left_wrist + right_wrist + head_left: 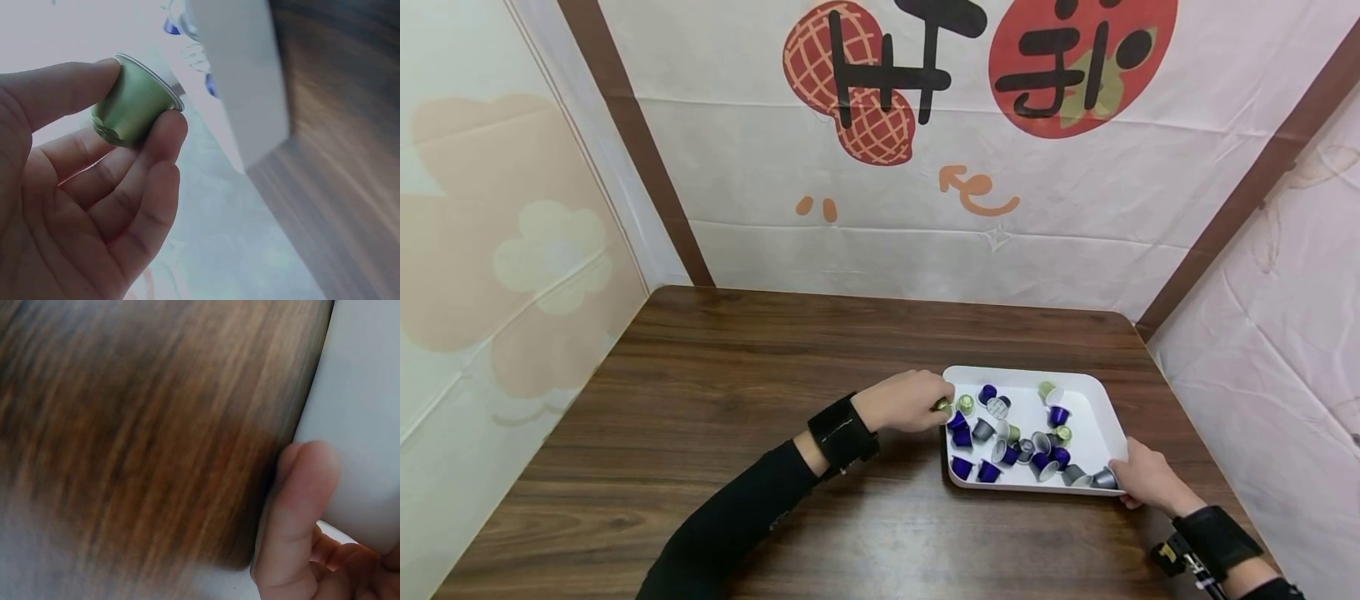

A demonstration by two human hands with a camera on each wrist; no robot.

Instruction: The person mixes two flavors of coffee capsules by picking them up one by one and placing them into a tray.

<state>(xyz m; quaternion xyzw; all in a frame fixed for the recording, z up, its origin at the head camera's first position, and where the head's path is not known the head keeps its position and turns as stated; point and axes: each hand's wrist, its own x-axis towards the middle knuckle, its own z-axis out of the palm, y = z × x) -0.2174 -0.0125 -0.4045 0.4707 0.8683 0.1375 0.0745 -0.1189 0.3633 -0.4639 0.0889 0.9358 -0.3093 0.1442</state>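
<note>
My left hand (pixel 908 402) is at the left edge of a white tray (pixel 1092 398). Between thumb and fingers it pinches a green coffee capsule (pixel 134 103) with a silver rim, shown closely in the left wrist view. Several purple, grey and green capsules lie scattered in the tray, among them a purple capsule (pixel 988 472) near the front and a grey capsule (pixel 982 430) on the left. At the tray's near right corner, my right hand (pixel 1153 479) grips the rim, right beside a grey capsule (pixel 1105 478). Its fingers press on the white wall in the right wrist view.
A brown wooden table (pixel 760 358) carries the tray on its right side. Behind it hangs a white printed cloth (pixel 737 167), with more cloth panels to the left and right. Both wrists wear black bands.
</note>
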